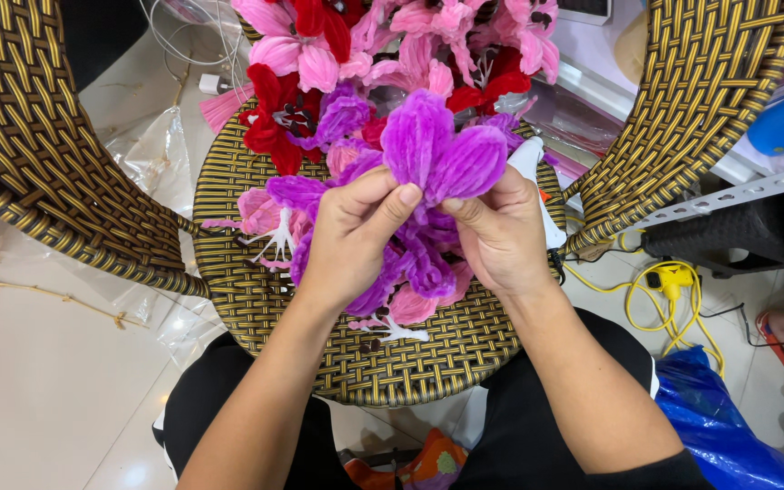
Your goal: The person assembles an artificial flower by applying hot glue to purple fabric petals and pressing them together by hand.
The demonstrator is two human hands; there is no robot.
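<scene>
Looking down from the head camera, I see both hands meeting above a round woven wicker stool (256, 299). My left hand (348, 238) pinches the base of a purple chenille flower (437, 154) between thumb and forefinger. My right hand (501, 231) closes its fingers on the same flower from the other side. The flower is held upright, petals spread, just above a heap of pink, red and purple chenille flowers (319, 54) lying on the stool. A yellow cable (660, 286) lies on the floor at right.

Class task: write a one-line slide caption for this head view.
Both hands, left and right, hold a purple fuzzy-wire flower above a woven stool.
</scene>
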